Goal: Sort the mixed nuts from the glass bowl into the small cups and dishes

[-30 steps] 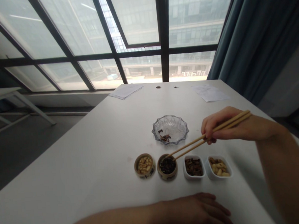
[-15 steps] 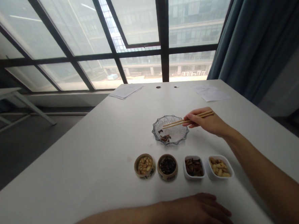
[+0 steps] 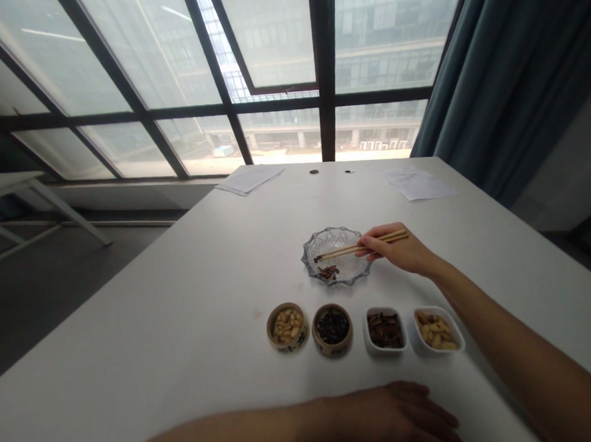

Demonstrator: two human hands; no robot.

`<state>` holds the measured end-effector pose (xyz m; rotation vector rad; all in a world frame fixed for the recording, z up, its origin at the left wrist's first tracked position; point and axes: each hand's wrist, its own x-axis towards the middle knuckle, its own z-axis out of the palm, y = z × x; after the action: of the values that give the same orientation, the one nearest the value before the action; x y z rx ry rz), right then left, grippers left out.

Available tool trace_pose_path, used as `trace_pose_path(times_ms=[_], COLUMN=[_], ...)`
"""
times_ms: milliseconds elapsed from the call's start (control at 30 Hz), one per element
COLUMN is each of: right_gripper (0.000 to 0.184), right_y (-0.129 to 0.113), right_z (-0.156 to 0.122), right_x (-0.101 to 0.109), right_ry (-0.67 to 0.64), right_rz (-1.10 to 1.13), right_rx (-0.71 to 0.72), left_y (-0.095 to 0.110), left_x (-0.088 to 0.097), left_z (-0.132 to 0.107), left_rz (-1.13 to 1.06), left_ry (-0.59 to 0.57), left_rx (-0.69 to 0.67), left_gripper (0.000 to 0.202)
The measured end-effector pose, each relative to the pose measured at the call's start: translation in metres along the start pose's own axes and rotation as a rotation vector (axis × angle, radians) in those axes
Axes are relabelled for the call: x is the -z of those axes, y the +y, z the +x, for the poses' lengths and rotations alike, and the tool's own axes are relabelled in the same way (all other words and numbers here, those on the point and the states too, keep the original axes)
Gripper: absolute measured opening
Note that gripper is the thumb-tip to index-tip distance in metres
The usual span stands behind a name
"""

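Neatly, the right hand point(image 3: 395, 249) pinches a pair of bamboo chopsticks point(image 3: 357, 246) between thumb and fingers, its fingers curled close around them. The chopstick tips meet above the left side of a cut-glass dish point(image 3: 336, 233), right at a few dark specks point(image 3: 318, 257); whether they grip a piece is too small to tell. A small heap of brown bits point(image 3: 328, 272) lies in the dish just below the tips.

The left hand point(image 3: 388, 419) rests on the near part of the white bench point(image 3: 179, 288), fingers loosely spread, holding nothing.

Between the hands, a row of four small vessels stands on the bench, nearer than the dish and well apart from both hands: a round ceramic cup of pale nuts point(image 3: 287, 327), a round ceramic cup of dark pieces point(image 3: 332, 329), a white square dish of brown pieces point(image 3: 385, 331) and a white square dish of pale nuts point(image 3: 436, 330). Sheets of paper point(image 3: 251, 180) lie at the far end of the bench, under a large window point(image 3: 264, 43).
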<state>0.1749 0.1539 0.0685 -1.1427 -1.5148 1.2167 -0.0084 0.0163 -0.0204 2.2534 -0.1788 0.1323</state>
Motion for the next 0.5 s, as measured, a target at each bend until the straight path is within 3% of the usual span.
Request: trace_pose_path(times_ms=[333, 500], right_gripper=[0.042, 0.039], right_y=[0.0066, -0.0021], right_z=[0.0031, 0.0012], right_x=[-0.0028, 0.0067], right_ry=[0.145, 0.179], right_rz=[0.139, 0.189], right_rx=[-0.054, -0.063], left_y=[0.0035, 0.002], left_x=[0.0029, 0.0011], left_z=[0.0005, 0.0002], left_rz=[0.038, 0.02], left_ry=[-0.037, -0.027], left_rx=[0.023, 0.014], left_gripper=[0.045, 0.041])
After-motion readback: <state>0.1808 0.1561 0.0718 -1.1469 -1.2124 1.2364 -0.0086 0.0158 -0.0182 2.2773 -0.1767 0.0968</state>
